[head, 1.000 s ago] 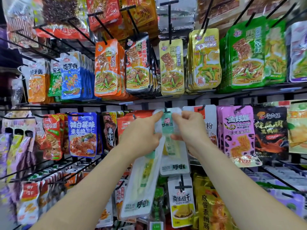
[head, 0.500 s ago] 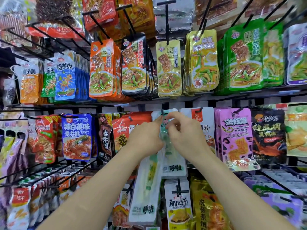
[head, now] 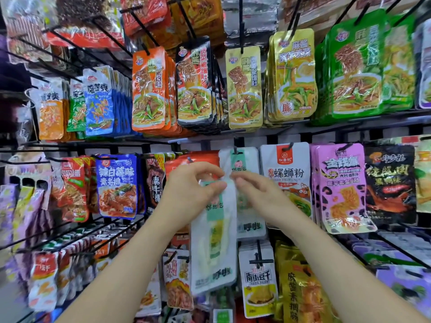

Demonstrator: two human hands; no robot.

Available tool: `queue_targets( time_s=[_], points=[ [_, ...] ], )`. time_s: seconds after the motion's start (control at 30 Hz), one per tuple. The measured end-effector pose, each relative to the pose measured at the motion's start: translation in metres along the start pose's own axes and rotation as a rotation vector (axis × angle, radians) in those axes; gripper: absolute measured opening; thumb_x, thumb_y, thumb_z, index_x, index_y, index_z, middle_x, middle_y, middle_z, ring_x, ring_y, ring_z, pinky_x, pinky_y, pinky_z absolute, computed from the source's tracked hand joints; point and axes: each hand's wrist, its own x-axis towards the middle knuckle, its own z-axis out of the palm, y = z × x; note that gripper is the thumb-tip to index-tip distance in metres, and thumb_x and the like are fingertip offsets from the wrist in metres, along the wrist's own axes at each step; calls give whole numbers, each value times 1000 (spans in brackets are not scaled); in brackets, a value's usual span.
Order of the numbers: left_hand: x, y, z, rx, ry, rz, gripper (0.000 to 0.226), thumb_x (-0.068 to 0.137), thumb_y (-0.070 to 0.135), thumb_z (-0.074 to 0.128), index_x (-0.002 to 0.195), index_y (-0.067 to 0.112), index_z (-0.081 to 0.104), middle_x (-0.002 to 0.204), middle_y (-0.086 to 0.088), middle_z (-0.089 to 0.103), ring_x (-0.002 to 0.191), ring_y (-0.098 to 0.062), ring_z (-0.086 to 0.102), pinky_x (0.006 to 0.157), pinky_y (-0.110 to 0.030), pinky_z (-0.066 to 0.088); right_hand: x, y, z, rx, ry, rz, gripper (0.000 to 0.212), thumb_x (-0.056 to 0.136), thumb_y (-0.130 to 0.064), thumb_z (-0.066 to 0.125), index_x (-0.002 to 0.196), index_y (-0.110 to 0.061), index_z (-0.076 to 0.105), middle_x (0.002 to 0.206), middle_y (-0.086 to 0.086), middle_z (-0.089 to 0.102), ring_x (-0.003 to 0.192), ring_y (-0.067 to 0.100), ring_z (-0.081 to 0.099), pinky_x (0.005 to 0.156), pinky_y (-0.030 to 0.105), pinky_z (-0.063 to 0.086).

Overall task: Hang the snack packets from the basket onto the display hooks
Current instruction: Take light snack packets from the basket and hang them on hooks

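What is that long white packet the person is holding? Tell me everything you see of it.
The long white packet looks like glossy soft plastic, with a mint-green label strip near the top, a pale yellow-green filling down the middle and dark lettering at the bottom. It hangs almost upright. The left hand and the right hand pinch its top edge. It sits just below a hook bearing a matching packet, not hooked itself.

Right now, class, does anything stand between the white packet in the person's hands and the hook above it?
Nothing visible does. The left hand and right hand pinch the white packet below the hook, where a matching packet already hangs further back.
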Motion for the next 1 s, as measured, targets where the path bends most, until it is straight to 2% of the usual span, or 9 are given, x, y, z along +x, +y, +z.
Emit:
queue_targets(
  time_s=[0.1,0.2,0.27,0.4,0.5,0.57,0.7,0.83,1.0],
  points=[
    [-7,7,-11,-189,-2,-50,14,77,14,78,78,23,67,57,18,63,55,5,57,56,-9,41,-21,-15,-5,329,-74,23,35,90,-51,52,116,-32,65,106,-12,72,97,6,67,76,28,52],
    [-12,17,-12,-351,-35,-82,12,89,16,65,79,20,69,65,5,69,58,-3,60,56,-18,47,-36,-29,3,431,-9,-62,19,84,-25,70,102,-20,70,80,-2,74,59,4,60,48,20,44],
    [-13,21,-13,-434,-13,-104,20,96,19,55,83,18,71,75,0,70,64,-7,63,58,-23,50,-38,-33,7,509,81,-82,9,85,-10,70,94,-10,71,74,5,73,51,3,58,41,15,39],
    [-16,21,-20,-564,-11,-184,9,89,19,64,96,17,68,87,-8,74,80,-25,71,70,-40,57,-36,-36,-1,598,150,-82,8,87,-7,67,84,-14,69,73,3,74,54,5,63,41,10,39],
    [-16,18,-13,-544,61,-139,24,82,3,70,95,19,58,82,-19,71,76,-35,69,69,-46,56,-30,-37,-8,574,222,-107,12,89,-6,65,91,-17,62,65,3,72,52,10,64,45,19,45],
    [-13,20,-6,-469,131,-36,27,85,3,68,88,23,52,78,-22,67,75,-41,65,67,-50,54,-24,-36,-12,472,286,-182,17,92,-6,62,97,-20,54,48,-1,57,39,8,49,42,18,35],
    [2,23,7,-306,237,134,22,88,2,63,82,23,64,73,7,63,66,-6,57,61,-19,45,-5,-37,-20,290,357,-344,17,94,-3,57,94,-20,59,45,-5,40,39,7,28,40,18,24],
    [13,16,16,-265,279,103,24,91,5,61,102,22,73,93,7,73,88,-9,68,80,-34,56,12,-30,-19,156,419,-348,24,93,-5,58,92,-25,72,64,-16,64,54,-2,52,54,12,39],
    [12,6,25,-153,293,104,25,90,6,61,110,18,72,102,6,73,97,-8,66,87,-41,54,18,-18,-15,-6,406,-313,24,93,-10,59,110,-20,73,92,-10,72,63,-9,54,66,14,39]
  ],
)
